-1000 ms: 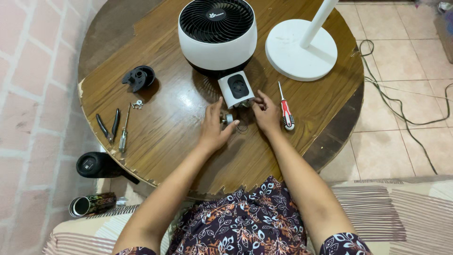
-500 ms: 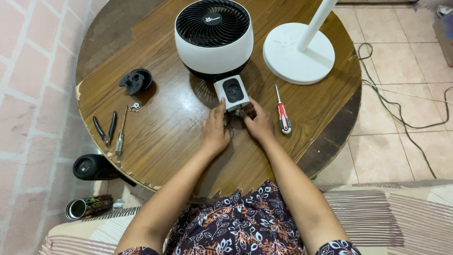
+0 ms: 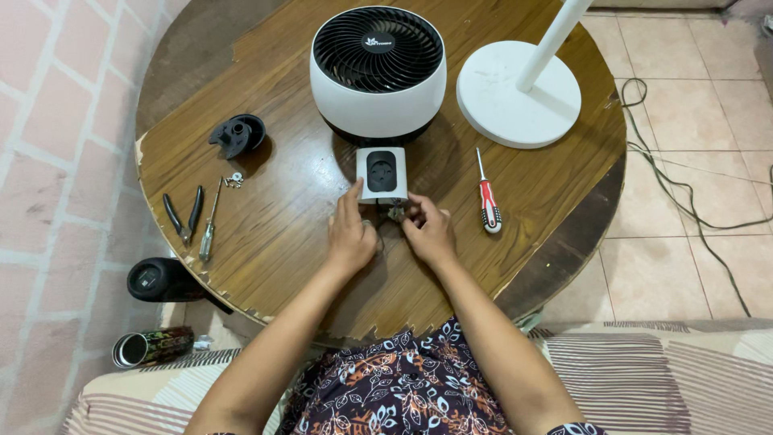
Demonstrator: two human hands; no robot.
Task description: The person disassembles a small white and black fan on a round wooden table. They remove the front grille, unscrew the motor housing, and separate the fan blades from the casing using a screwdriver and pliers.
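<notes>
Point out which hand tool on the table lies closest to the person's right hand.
The red-handled screwdriver, lying just beside the right hand. The black-handled pliers and the slim screwdriver lie together far off, near the table's opposite edge.

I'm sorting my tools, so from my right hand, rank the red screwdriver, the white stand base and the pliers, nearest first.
From the right hand:
1. Red screwdriver, just to its right.
2. White stand base, up at the table's far right.
3. Pliers, at the left edge.

The person wears a dark garment [image 3: 403, 387] with a flower pattern in white, orange and blue; both forearms are bare.
</notes>
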